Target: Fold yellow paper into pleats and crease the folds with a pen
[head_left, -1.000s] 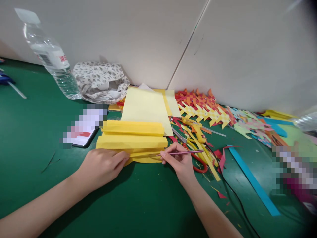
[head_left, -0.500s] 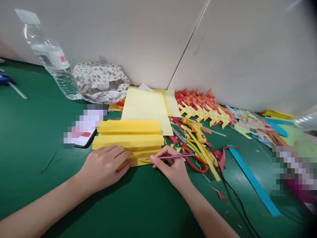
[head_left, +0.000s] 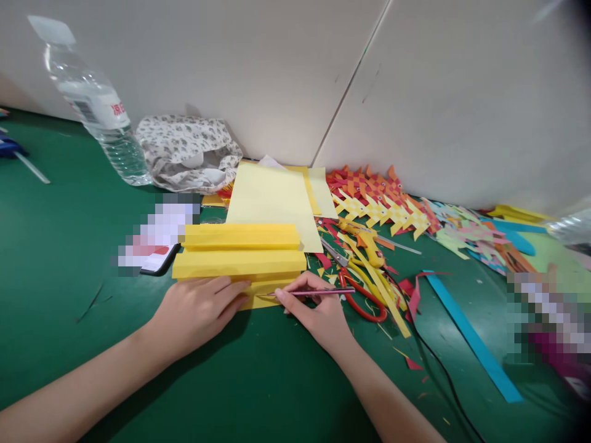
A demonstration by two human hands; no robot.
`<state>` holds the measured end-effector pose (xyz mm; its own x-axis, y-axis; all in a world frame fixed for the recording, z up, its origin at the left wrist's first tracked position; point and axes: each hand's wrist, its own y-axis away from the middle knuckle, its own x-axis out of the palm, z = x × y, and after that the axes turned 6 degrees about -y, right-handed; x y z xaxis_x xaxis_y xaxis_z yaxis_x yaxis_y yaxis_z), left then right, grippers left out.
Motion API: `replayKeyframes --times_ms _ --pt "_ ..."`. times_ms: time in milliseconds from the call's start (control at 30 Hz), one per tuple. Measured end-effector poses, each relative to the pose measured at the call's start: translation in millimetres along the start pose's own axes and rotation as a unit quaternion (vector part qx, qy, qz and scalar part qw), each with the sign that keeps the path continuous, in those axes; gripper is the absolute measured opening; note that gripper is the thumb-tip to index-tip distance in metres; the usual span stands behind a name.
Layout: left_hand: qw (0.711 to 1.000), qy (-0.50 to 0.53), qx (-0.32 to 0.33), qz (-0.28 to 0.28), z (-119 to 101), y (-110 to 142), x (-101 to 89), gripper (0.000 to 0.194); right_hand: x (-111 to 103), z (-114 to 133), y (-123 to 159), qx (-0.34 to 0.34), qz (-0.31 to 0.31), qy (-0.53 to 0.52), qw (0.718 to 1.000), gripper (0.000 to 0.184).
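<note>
A sheet of yellow paper with accordion folds lies in front of me, its pleats standing up in ridges. My left hand rests on the left part of its near strip, fingers stretched over the paper and pressing it down. Between the thumb and fingers of my right hand is a slim purple pencil, its tip touching the near strip just right of my left fingertips. Pale yellow sheets lie behind the folded paper.
Scissors with red handles, a yellow glue gun and paper scraps lie to the right. Woven paper fish shapes are by the wall. A blue strip lies further right. Left stand a phone, a water bottle and a patterned cloth bag.
My right hand and the pencil have shifted slightly left along the near strip, bringing the tip closer to my left fingers. The left hand stays nearly in place on the paper.
</note>
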<state>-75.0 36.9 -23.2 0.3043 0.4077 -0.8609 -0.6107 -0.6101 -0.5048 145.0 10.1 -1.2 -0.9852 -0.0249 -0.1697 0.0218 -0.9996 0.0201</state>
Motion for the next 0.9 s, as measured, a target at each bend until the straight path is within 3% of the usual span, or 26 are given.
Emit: replayKeyframes --times_ms 467,700,900 --pt "0.999 0.031 -0.006 0.009 1 0 1.1 0.013 -14 -12 -1 -0.015 -0.072 -0.046 0.996 0.024" --pt "1.0 0.025 -0.002 0.004 0 -1 -0.3 0.013 3 -2 1 0.007 -0.017 -0.021 1.0 0.022" --pt "1.0 0.02 0.003 0.002 0 -4 -1.6 0.015 5 -3 1 0.009 -0.024 -0.014 1.0 0.023"
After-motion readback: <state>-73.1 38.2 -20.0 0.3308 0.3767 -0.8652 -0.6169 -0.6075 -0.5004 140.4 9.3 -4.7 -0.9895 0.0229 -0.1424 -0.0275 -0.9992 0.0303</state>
